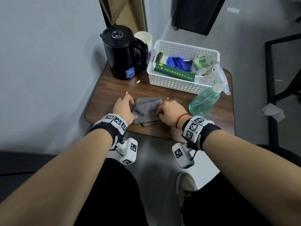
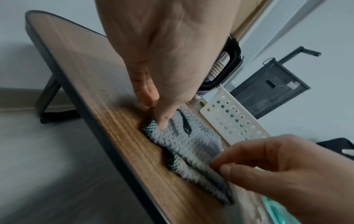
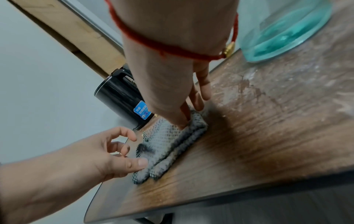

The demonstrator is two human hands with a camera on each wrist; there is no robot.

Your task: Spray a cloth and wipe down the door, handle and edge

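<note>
A grey woven cloth [image 1: 146,106] lies folded on the small wooden table [image 1: 105,101], between my two hands. My left hand [image 1: 129,108] is at its left edge: the thumb [image 3: 138,163] presses on the cloth [image 3: 166,144] and the other fingers hang loosely curled off it. My right hand [image 1: 160,112] pinches the cloth's right edge [image 2: 191,144] between thumb and forefinger [image 2: 247,151]. A clear green spray bottle [image 1: 205,101] with a white trigger stands just right of my right wrist, untouched.
A black kettle [image 1: 123,53] and stacked paper cups [image 1: 144,38] stand at the back left. A white perforated basket [image 1: 182,44] holding boxes and tape fills the back right. A brown panel [image 1: 125,12] rises behind the kettle. Grey wall on the left.
</note>
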